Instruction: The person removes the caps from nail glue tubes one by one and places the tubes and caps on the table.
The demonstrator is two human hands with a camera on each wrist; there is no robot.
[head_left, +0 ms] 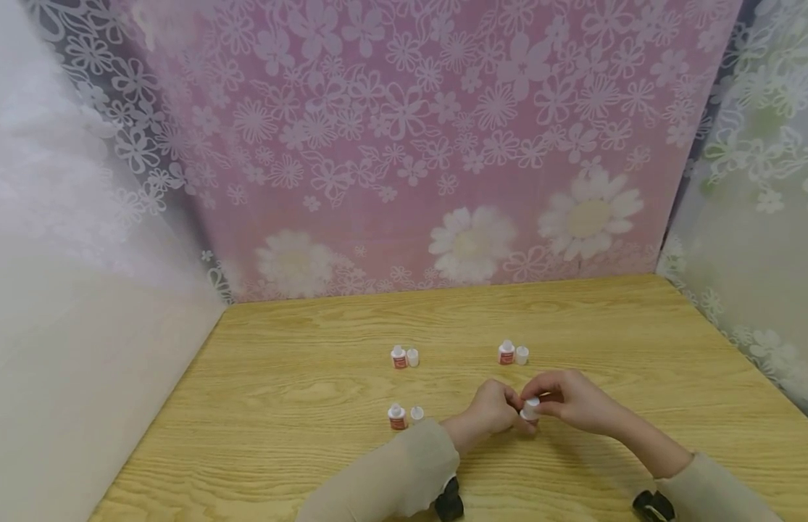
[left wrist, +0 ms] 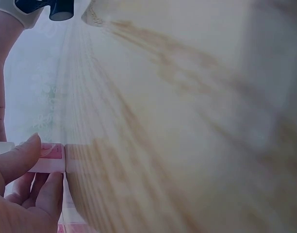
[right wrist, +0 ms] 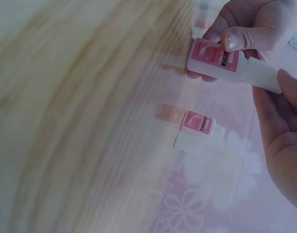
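Observation:
My left hand [head_left: 493,407] holds a small white glue bottle [right wrist: 214,60] with a pink-red label, its base right at the tabletop. The thumb lies across the label in the right wrist view. From the other side, my right hand [head_left: 578,403] pinches the white cap [right wrist: 261,74] between thumb and fingers. This cap sits over the bottle's neck, tilted a little against the bottle's line. In the left wrist view the same bottle stands between the left thumb [left wrist: 22,158] and fingers, its upper end partly hidden.
Behind the hands stands another glue bottle [head_left: 506,354], its cap [head_left: 522,355] beside it. To the left are two more, a far bottle [head_left: 399,358] and a near bottle [head_left: 397,417], each beside a loose cap. Flowered cloth [head_left: 404,145] encloses the wooden table [head_left: 280,449].

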